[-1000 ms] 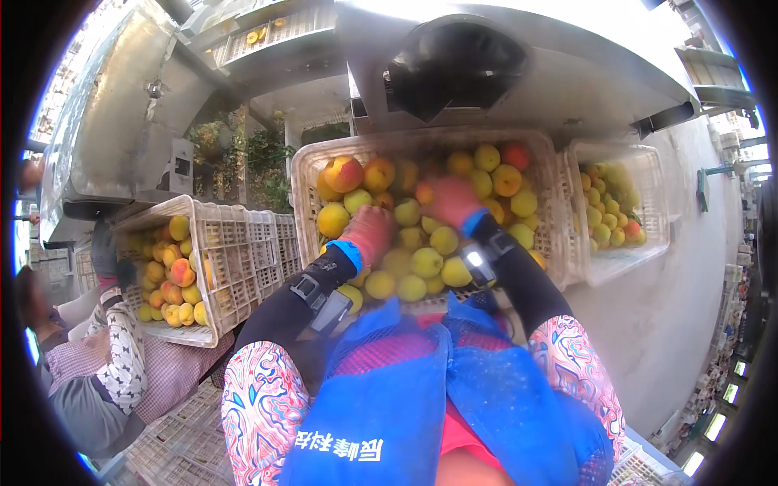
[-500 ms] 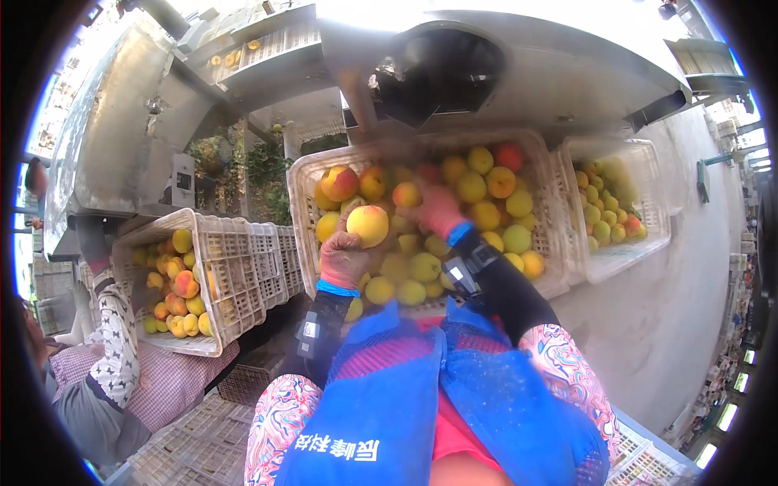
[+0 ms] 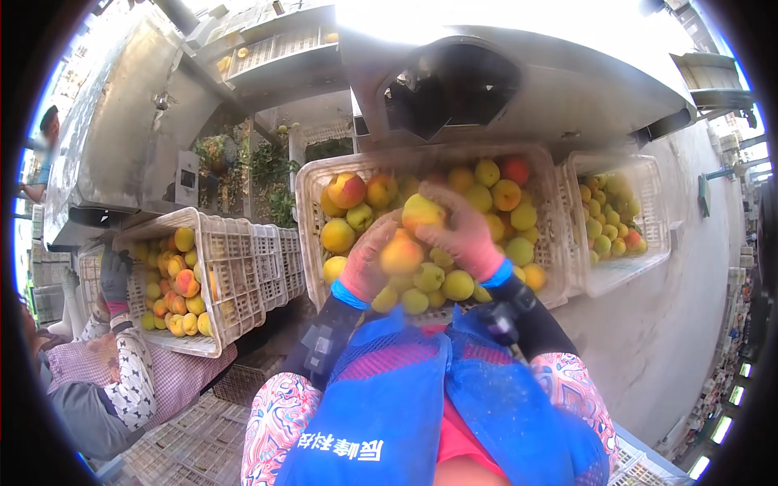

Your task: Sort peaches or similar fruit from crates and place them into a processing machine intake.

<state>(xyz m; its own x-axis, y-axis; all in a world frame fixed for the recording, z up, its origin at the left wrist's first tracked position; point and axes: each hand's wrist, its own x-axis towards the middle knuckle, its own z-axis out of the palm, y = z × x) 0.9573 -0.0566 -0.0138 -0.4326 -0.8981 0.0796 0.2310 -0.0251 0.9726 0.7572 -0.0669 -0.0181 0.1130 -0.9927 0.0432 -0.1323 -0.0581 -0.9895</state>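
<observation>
A white plastic crate (image 3: pixel 314 239) full of yellow, green and red-blushed peaches stands in front of me. Over its middle both my gloved hands meet. My left hand (image 3: pixel 365 263) is closed around an orange-yellow peach (image 3: pixel 401 253), slightly blurred. Just above and touching or nearly touching it, a yellow peach with a red blush (image 3: pixel 423 212) sits in the fingers of my right hand (image 3: pixel 468 236). Loose greenish peaches (image 3: pixel 428 277) lie below my hands, and a redder peach (image 3: pixel 346 189) rests at the crate's far left corner.
Another crate of peaches (image 3: pixel 571 219) adjoins on the right. On the left, a tilted crate (image 3: pixel 212 283) of peaches stands beside a co-worker, whose gloved hand (image 3: pixel 116 275) is at its edge. A metal machine with a dark opening (image 3: pixel 454 81) rises behind my crate.
My left hand has moved right with its peach, toward my right hand. My right hand has turned inward, holding a peach over the crate. The co-worker's hand now shows at the left crate.
</observation>
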